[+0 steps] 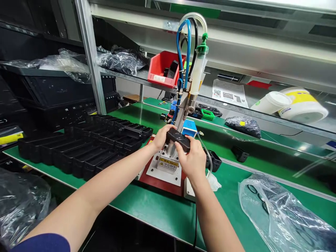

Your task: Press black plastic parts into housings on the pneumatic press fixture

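- Holding the black plastic part (179,137) up at the bench machine appears to be the step in hand: the part sits between both hands, in front of the machine's metal column and above the block with the yellow warning label (168,163).
- Whether the part touches the machine or hangs just clear of it, I cannot tell; the hands hide its underside.
- The next move, as I judge it, calls for a steady two-handed hold and control of the part's angle, with the fingers kept clear of the metalwork close behind it.
- The left hand (160,138) has its fingers grasping the part's left end, back of the hand upward; its forearm reaches in a long slant from the lower left, navy sleeve (43,242) at the picture's edge.
- The right hand (194,158) grasps the other end, thumb along the near side and fingers at the far right corner; its forearm rises more steeply from the lower right.
- Between them the part is tilted, left end higher in view, ribbed face upward.
- Black trays (76,154) stand on the green tabletop (154,213) beyond the left forearm.
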A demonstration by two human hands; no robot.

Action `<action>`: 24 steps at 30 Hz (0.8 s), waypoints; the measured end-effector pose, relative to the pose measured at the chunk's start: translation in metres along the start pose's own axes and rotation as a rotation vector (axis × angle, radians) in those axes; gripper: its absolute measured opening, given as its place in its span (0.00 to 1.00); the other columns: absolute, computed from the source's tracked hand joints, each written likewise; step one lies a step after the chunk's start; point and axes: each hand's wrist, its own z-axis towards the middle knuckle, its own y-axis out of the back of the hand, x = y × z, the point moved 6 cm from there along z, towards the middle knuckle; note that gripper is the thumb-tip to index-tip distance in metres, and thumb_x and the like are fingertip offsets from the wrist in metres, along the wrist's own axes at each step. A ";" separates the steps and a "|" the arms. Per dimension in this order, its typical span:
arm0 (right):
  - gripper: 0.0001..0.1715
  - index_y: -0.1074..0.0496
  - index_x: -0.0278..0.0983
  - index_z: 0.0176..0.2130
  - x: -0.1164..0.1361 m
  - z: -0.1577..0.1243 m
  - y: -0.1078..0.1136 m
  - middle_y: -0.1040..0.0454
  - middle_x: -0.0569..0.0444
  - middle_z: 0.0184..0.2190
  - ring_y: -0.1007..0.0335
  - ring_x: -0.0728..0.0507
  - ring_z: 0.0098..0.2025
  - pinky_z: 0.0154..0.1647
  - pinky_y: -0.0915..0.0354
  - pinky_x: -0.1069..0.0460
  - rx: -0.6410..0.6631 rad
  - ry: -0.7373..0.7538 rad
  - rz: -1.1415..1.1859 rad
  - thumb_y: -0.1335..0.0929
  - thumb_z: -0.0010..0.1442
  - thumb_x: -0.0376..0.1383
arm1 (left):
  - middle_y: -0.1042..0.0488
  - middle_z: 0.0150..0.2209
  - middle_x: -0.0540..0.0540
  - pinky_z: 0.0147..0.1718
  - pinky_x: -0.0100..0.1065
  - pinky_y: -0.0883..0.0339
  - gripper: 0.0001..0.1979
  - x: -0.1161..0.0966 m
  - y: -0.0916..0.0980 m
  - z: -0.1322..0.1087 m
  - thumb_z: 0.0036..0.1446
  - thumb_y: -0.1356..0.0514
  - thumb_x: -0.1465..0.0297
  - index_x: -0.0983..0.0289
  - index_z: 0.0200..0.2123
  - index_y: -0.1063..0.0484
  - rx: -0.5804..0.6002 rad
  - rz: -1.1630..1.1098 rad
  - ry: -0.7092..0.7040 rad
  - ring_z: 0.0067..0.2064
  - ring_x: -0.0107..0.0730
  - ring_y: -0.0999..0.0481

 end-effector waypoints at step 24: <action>0.24 0.32 0.38 0.53 -0.026 0.014 -0.018 0.27 0.48 0.49 0.29 0.40 0.49 0.51 0.33 0.44 0.289 0.005 0.352 0.33 0.60 0.45 | 0.28 0.38 0.55 0.39 0.34 0.34 0.18 -0.005 0.020 -0.028 0.62 0.53 0.60 0.64 0.39 0.29 -0.253 0.234 -0.181 0.39 0.35 0.30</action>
